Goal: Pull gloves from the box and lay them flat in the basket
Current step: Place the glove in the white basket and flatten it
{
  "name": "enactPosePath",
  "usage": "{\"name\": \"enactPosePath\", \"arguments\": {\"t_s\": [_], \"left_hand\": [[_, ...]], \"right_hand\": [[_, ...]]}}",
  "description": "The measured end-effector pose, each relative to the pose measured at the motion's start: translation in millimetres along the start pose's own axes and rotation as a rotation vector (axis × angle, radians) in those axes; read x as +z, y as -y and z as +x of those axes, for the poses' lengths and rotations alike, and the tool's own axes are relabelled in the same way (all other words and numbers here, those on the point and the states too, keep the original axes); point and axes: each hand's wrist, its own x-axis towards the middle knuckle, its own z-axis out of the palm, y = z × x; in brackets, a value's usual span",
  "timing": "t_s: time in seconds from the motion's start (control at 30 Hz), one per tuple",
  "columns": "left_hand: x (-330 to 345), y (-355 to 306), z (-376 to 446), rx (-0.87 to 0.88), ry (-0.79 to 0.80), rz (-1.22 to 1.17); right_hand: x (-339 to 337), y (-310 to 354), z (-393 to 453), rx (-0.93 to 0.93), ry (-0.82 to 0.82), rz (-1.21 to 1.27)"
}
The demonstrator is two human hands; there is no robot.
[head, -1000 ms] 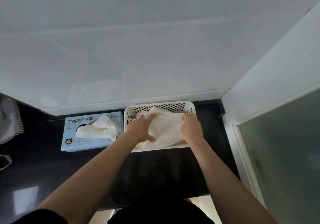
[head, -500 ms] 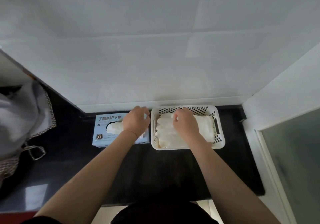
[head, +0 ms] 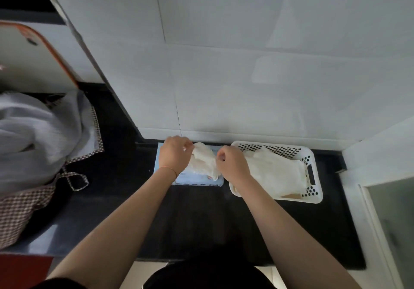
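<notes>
A pale blue glove box lies on the dark counter against the wall. A whitish translucent glove stretches above the box. My left hand pinches its far end and my right hand pinches its near right edge. Both hands hover over the box and hide most of its top. To the right stands a white perforated basket, where several gloves lie spread flat.
The dark counter runs from the white tiled wall to its front edge. A grey cloth bundle with checked trim sits at the left. A white wall and frosted panel close off the right side.
My right hand left the basket and moved left to the box. Both hands now hold a glove lifted from the box. The camera view has shifted left.
</notes>
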Motion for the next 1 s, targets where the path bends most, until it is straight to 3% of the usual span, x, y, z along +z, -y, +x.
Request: {"name": "enactPosePath", "arguments": {"t_s": [0.13, 0.2, 0.37, 0.43, 0.67, 0.87, 1.0], "left_hand": [[-24.6, -10.2, 11.1, 0.014, -0.139, -0.174], [-36.6, -17.3, 17.7, -0.010, -0.107, -0.199], [-38.0, -5.6, 17.1, -0.018, 0.376, 0.071], [-26.1, 7.6, 6.0, -0.061, 0.461, 0.109], [-17.2, 23.1, -4.4, -0.160, 0.270, 0.116], [-28.3, 19.7, 0.0, -0.117, 0.130, 0.018], [-38.7, 14.2, 7.1, -0.103, -0.013, -0.095]], "right_hand": [[-3.8, 22.9, 2.7, -0.042, -0.028, 0.156], [-6.1, 32.5, 4.7, -0.017, 0.017, 0.182], [2.2, 35.8, 9.6, 0.046, 0.204, -0.015], [10.4, 32.1, 7.3, 0.079, 0.258, -0.092], [9.3, 36.1, 6.3, 0.062, 0.093, -0.072], [-12.4, 60.0, 14.1, -0.016, -0.024, 0.072], [-20.7, 66.1, 16.0, 0.006, -0.019, 0.158]]}}
